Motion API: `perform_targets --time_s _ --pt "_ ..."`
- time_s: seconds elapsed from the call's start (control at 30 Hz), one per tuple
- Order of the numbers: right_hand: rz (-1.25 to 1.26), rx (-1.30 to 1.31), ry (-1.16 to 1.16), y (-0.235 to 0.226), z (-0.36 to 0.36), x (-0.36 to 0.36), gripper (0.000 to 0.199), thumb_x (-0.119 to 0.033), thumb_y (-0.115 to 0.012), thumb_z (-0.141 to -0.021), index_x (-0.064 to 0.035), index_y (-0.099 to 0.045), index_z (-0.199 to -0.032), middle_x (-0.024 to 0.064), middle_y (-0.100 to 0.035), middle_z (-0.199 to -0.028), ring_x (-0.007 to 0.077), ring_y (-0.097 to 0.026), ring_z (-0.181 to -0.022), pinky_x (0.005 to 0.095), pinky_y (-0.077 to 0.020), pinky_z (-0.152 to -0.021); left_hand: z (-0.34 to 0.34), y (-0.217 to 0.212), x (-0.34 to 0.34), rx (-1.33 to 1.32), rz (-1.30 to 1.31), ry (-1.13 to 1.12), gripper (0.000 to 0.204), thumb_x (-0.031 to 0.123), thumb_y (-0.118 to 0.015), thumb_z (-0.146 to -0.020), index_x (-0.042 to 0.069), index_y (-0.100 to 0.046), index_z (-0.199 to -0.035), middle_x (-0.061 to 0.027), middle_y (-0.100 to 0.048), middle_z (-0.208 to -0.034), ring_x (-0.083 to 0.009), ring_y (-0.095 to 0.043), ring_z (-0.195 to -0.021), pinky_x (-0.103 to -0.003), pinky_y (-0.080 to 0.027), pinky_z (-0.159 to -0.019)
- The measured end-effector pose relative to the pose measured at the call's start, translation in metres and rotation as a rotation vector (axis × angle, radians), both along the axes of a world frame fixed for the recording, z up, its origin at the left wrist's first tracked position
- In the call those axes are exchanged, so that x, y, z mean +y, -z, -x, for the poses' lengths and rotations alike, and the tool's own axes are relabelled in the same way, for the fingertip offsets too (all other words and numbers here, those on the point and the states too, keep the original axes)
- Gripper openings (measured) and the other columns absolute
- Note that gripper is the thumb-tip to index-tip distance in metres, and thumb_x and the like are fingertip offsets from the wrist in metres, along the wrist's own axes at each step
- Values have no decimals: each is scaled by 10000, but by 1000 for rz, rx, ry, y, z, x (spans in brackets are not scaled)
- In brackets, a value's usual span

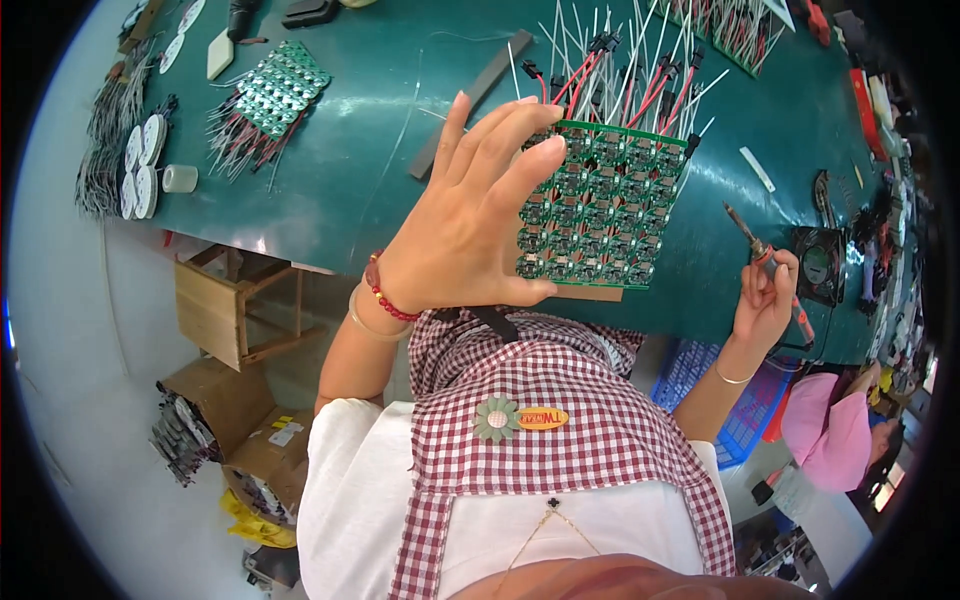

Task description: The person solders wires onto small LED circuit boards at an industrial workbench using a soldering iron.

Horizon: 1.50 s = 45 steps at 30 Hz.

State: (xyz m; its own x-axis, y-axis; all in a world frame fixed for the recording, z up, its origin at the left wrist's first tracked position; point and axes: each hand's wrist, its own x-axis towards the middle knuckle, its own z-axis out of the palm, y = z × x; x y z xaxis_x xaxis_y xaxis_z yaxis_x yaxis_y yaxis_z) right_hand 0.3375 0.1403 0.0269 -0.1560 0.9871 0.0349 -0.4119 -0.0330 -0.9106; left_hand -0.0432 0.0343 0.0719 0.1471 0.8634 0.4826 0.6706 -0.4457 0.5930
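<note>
My left hand [480, 205] grips the left edge of a green circuit board panel [600, 205], thumb at its near corner and fingers at its far corner. Rows of small components cover the panel. White, red and black wires [630, 85] with black connectors stick up from its far side. In my right hand [766, 300] is a soldering iron [765, 255], held like a pen, its tip pointing up and left, apart from the panel. A brown strip [588, 293] shows under the panel's near edge.
A second wired panel [283, 88] lies at the far left, near white discs [143, 168] and a white roll [180, 179]. A grey bar [472, 105] lies behind my left hand. A small black fan [819, 265] stands at right. A blue basket [735, 420] sits below the table.
</note>
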Motion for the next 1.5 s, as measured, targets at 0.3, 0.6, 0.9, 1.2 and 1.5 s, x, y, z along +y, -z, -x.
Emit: perform_targets --time_s 0.3,0.6,0.9,1.2,1.5 --pt "-52 33 -14 10 -3 9 175 -139 -501 -973 3 -548 -1064 46 -470 -677 65 -311 -481 223 -258 -486 14 -5 -17 45 -101 -99 1170 301 -881 -465 181 -261 -1450 -146 -359 -1455 -380 -345 -1356 -617 -118 -1143" --pt "-70 58 -72 21 -8 27 180 -161 -535 -970 -6 -539 -1062 107 -593 -926 58 -362 -568 187 -288 -498 35 -10 -51 119 -187 -301 1154 319 -870 -474 168 -279 -1454 -155 -355 -1450 -374 -327 -1366 -607 -125 -1147" --pt "-107 23 -109 22 -7 37 197 -194 -540 -978 -9 -545 -1046 52 -526 -789 51 -318 -492 195 -259 -462 172 17 -62 202 -402 -966 1233 468 -873 -569 -11 -188 -1476 -194 -359 -1441 -383 -345 -1320 -469 -237 -1131" --pt "-162 27 55 7 -31 25 193 -200 -550 -972 -21 -550 -1046 41 -486 -712 53 -327 -502 193 -252 -457 203 70 7 133 459 -1335 1118 614 -735 -687 49 -208 -1495 -259 -276 -1496 -446 -177 -1417 -758 -67 -1029" --pt "-345 -127 643 -71 -228 3 127 -133 -562 -965 -28 -590 -1030 -26 -437 -664 19 -252 -483 200 -202 -437 52 38 128 360 1 -496 510 347 -691 -820 90 -590 -1249 -161 -450 -1414 -381 -291 -1388 -628 -218 -1088"
